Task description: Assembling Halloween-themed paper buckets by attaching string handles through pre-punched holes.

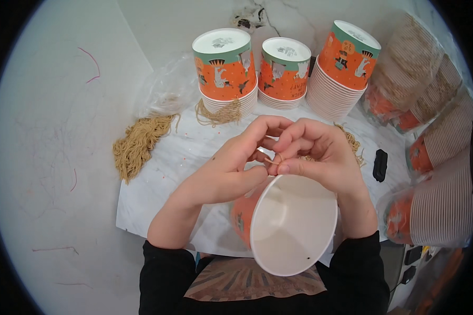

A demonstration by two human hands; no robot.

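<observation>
A paper bucket [294, 226], white inside and orange outside, lies tilted in front of me with its mouth toward me. A small dark spot shows near its lower rim. Just above its upper edge, my left hand [236, 163] and my right hand [323, 152] meet. Both are closed, fingertips pinching a short piece of tan cord [272, 161] that loops between them. The fingers hide part of the cord and the far side of the bucket. Behind my right hand, more tan cord [352, 140] lies on the table.
Three upside-down stacks of orange-and-green buckets, the left [225, 68], middle [284, 73] and right [347, 58], line the back. Tan cord bundles [142, 144] lie at left beside a clear bag [168, 86]. A black object [380, 165] sits at right, near bagged bucket stacks [439, 205].
</observation>
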